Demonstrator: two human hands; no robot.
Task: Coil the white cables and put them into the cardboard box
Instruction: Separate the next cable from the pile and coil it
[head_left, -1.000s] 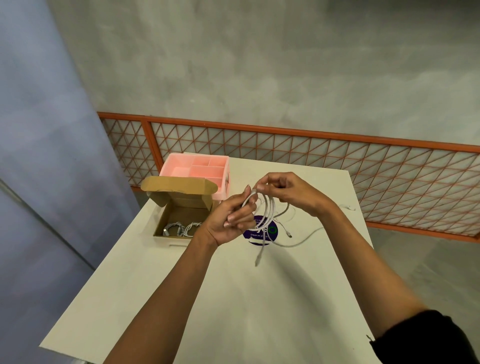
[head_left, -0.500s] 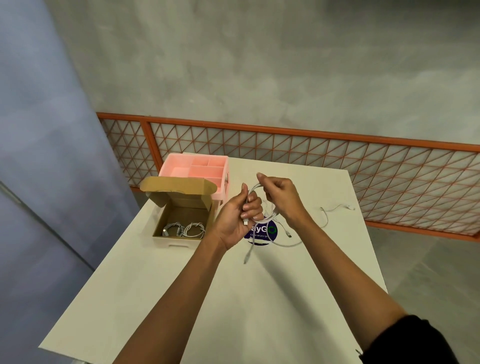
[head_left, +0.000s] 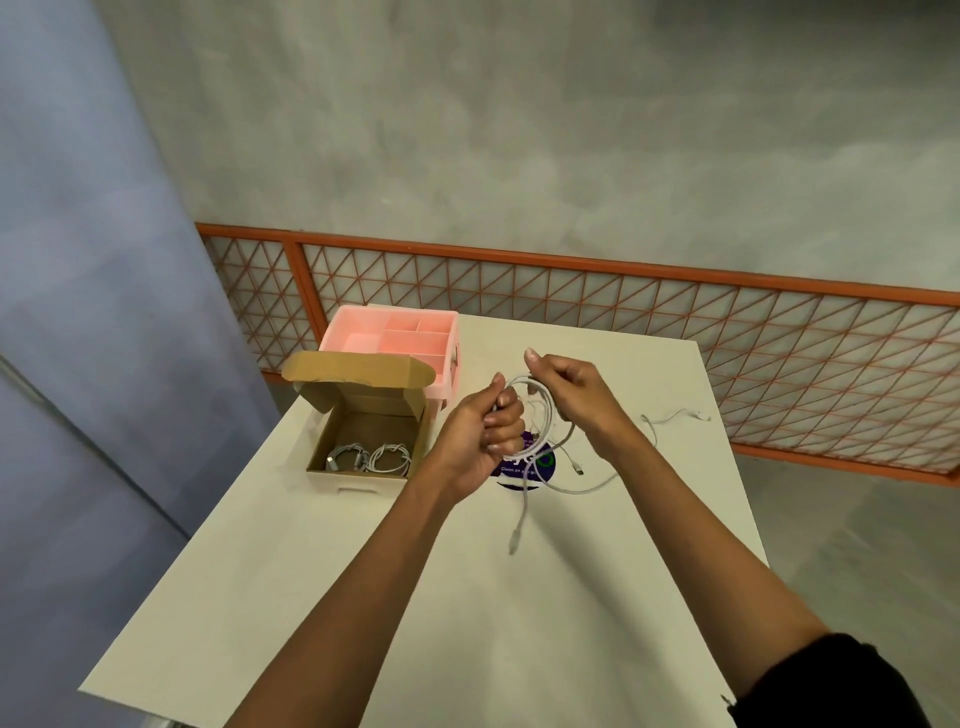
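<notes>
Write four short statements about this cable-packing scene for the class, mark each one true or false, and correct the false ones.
1. The left hand and the right hand both grip the white cable. True.
2. The cardboard box is closed. False: its lid is up and coiled cables lie inside.
3. The pink tray stands nearer the person than the box. False: it stands behind the box, farther away.
4. A loose cable lies on the table to the right of the hands. True.
</notes>
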